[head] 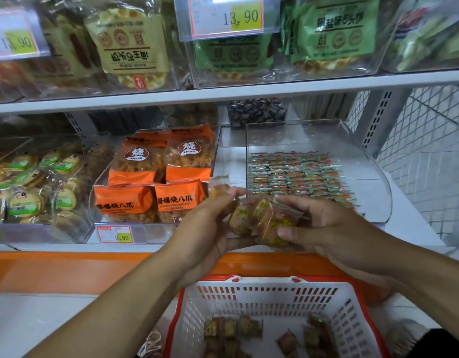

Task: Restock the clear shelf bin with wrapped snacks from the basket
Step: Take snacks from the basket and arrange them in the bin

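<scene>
You are holding a bunch of snacks between both hands, just in front of the bin and above the basket. Left hand and right hand are curling their fingers round the bunch. The wrappers are looking light, crinkly and slippery, so you are likely best cupping from beneath.

Top price tag: 13.90. Lower price tag: 9.90. Orange packs: 酱爆烧八爪.
</scene>
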`<state>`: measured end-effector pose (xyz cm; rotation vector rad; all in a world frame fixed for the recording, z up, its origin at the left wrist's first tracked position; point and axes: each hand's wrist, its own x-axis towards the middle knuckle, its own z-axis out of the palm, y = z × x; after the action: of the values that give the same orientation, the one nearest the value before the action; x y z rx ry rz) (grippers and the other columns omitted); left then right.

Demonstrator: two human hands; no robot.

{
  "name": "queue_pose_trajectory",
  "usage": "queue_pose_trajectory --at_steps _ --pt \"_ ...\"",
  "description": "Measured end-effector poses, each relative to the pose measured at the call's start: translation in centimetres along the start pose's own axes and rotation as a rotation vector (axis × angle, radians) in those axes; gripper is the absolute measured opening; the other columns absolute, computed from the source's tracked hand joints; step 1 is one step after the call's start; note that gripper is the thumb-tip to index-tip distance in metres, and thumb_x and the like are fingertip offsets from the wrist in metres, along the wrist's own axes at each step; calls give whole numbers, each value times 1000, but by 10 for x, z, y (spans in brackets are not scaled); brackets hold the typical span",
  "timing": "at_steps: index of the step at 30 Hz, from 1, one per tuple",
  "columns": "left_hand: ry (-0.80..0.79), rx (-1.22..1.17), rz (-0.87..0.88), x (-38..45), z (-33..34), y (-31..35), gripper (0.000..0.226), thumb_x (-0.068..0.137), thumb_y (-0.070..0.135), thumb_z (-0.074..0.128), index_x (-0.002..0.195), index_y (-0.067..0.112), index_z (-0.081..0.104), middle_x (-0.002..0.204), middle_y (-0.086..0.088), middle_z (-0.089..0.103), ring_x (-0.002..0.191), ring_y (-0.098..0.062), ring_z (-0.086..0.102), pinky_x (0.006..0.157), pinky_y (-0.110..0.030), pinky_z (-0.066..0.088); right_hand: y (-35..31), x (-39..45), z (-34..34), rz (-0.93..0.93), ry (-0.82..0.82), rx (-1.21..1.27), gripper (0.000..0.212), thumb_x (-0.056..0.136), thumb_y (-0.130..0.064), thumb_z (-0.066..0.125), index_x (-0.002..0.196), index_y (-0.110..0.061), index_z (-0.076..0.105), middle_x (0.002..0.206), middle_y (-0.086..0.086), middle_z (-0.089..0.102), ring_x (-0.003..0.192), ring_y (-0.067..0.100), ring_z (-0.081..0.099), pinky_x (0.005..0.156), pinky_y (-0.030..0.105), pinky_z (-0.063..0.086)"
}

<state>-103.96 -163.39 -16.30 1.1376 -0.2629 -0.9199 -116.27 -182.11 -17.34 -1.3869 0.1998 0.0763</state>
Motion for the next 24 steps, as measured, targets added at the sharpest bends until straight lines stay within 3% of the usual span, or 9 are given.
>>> queue_pose_trajectory --at_steps 4,7,12,14,17,19,21,24 --pt "-42 -34 -111 -1 2 -3 54 97 43 52 137 6 57 137 -27 60 111 -37 62 86 -45 59 2 1 0 81 -68 -17 70 77 -18 84 141 -18 54 129 6 70 121 24 66 100 37 54" --pt "-39 -68 -136 0 3 -5 50 98 43 50 136 11 61 138 -23 60 113 -34 61 90 -45 56 4 1 0 86 -41 17 68 74 -18 83 135 -28 54 127 0 71 119 20 67 95 30 56" --pt "-74 -89 -142 1 1 -7 48 94 39 55 135 15 63 120 -17 69 98 -28 70 79 -42 58 2 1 -2 132 -58 46 88 75 -10 84 151 -19 42 136 7 65 121 27 65 104 46 50" --pt "-109 -95 -152 -1 1 -9 48 92 38 56 135 17 63 116 -17 71 94 -28 71 79 -43 58 0 -1 -1 158 -140 13 76 79 -8 81 147 -21 48 134 10 66 121 31 65 100 47 53" --pt "-188 -108 -182 -3 4 -12 46 95 34 53 138 21 62 126 -12 70 96 -28 73 77 -43 58 -2 -4 -2 178 -186 -56 65 81 -7 80 138 -27 58 129 11 69 118 34 66 89 44 56" --pt "-212 -102 -195 -3 5 -14 46 96 31 52 139 19 61 135 -11 66 102 -30 71 77 -45 59 -2 -4 -2 169 -161 -97 69 77 -9 84 138 -26 57 129 10 69 118 32 66 93 46 56" --pt "-154 -88 -184 -1 5 -15 48 90 28 57 135 13 62 133 -11 67 100 -30 70 76 -45 59 -3 -3 -1 146 -127 -160 74 72 -16 89 138 -23 56 127 8 70 117 30 67 99 49 54" --pt "70 24 -107 4 4 -17 38 90 13 64 128 9 62 116 -11 75 95 -26 72 76 -41 61 -7 -3 -3 116 -66 -208 79 67 -24 91 137 -25 56 126 5 70 114 27 69 97 48 56"
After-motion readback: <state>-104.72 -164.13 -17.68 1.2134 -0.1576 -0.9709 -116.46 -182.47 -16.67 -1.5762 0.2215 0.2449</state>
